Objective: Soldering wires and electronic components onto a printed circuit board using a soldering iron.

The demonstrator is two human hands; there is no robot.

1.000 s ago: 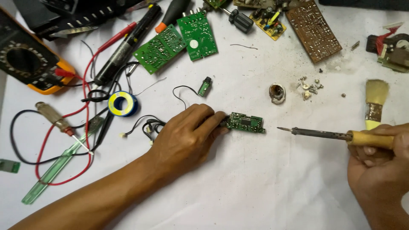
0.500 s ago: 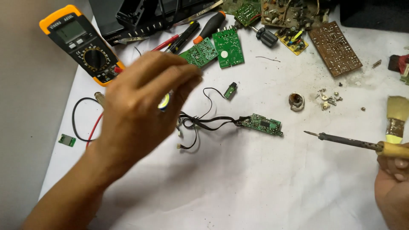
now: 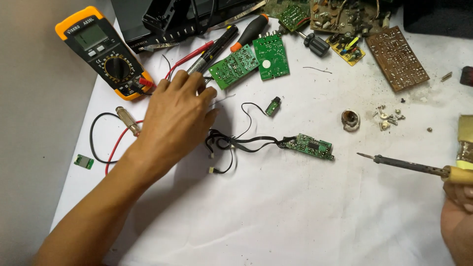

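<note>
The right hand (image 3: 456, 219), only partly in view at the frame's lower right corner, was clenched around the yellow handle of a soldering iron (image 3: 411, 165), its tip held level and clear of the white sheet (image 3: 295, 216), apparently to keep the hot end off the cloth and the parts. The left hand (image 3: 175, 116) lay palm down with fingers loosely curled over the red probe leads (image 3: 116, 148) beside the yellow multimeter (image 3: 101, 49); whether it gripped anything beneath could not be told. Between the two hands, untouched, a small green circuit board (image 3: 311, 146) rested flat on the sheet, its black wires (image 3: 241, 143) trailing toward the left hand, within easy reach of the iron's tip. A tiny green module (image 3: 272, 106) sat just above it, with two larger green boards (image 3: 251, 59) and a brown perforated board (image 3: 396, 56) pushed to the far edge, and loose screws (image 3: 389, 117) near a tin of flux (image 3: 350, 119).
</note>
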